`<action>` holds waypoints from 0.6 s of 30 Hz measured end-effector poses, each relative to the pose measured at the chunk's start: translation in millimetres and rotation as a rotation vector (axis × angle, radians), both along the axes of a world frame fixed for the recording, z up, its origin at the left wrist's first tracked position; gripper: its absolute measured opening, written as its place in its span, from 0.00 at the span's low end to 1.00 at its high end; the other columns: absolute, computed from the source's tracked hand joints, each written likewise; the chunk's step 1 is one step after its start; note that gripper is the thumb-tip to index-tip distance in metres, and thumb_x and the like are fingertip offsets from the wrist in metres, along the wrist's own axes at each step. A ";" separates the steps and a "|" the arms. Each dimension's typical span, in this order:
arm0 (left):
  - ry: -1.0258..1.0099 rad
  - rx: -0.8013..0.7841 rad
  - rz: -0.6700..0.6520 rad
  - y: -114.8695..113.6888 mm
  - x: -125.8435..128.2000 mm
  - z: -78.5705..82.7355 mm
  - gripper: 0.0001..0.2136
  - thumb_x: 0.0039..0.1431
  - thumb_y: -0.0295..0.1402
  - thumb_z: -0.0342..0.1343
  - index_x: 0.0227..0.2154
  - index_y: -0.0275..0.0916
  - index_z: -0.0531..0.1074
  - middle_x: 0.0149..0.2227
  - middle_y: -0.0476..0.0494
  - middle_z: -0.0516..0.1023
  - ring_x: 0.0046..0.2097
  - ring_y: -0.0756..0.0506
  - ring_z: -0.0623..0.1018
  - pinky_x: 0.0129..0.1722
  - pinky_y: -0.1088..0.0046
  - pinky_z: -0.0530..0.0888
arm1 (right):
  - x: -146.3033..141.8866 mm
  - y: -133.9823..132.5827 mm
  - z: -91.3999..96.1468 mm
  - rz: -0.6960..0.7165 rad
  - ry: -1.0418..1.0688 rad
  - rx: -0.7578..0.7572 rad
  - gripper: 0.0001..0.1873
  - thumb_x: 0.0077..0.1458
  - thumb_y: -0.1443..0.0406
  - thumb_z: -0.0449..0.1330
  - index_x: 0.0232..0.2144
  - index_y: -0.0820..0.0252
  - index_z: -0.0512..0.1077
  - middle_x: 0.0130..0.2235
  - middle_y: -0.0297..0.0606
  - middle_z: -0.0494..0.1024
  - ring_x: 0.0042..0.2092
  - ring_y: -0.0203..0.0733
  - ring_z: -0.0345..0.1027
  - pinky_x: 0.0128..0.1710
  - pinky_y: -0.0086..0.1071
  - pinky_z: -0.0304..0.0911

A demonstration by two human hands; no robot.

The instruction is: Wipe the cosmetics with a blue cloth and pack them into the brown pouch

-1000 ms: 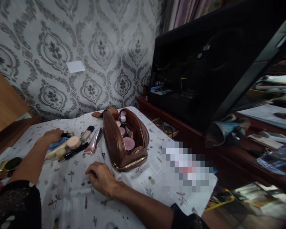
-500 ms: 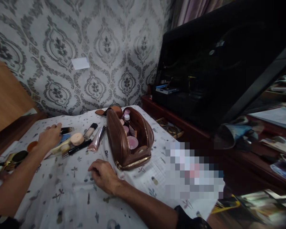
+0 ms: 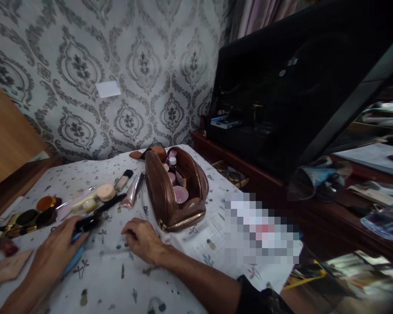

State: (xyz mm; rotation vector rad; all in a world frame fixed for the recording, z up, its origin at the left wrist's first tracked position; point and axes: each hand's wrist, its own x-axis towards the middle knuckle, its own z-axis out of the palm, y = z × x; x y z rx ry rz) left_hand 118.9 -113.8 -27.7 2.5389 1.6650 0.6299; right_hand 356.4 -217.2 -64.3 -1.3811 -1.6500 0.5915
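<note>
Where the left edge of the cloth-covered tabletop [image 3: 170,283] runs, a pinkish flat packet [image 3: 9,267] lies toward the viewer, with a black round item [image 3: 26,216] and an orange round jar [image 3: 46,203] beyond it. Next comes the left hand [image 3: 62,240], its fingers closed around a dark item [image 3: 87,223]; a blue thing [image 3: 74,258] shows under that hand, too blurred to tell whether it is gripped as well. Farther in toward the far edge sit a cream round case [image 3: 105,192], a bottle with a black cap [image 3: 122,179] and a shiny pink tube [image 3: 132,191]. Over the cloth hangs or rests the right hand [image 3: 143,240], loosely curled; its fingertips are hidden, so I cannot tell how far open it is or whether it holds anything. Just beyond it, nearer the right edge, stands an unzipped brown bag [image 3: 159,189] containing a pink round container [image 3: 180,194].
</note>
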 end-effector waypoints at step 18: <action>-0.236 -0.057 -0.313 -54.7 -34.0 -25.7 0.12 0.60 0.49 0.52 0.36 0.54 0.78 0.44 0.47 0.83 0.47 0.38 0.82 0.50 0.61 0.80 | -2.6 -7.5 2.7 0.070 -0.161 0.172 0.27 0.56 0.67 0.62 0.59 0.60 0.67 0.64 0.51 0.65 0.64 0.53 0.60 0.63 0.42 0.60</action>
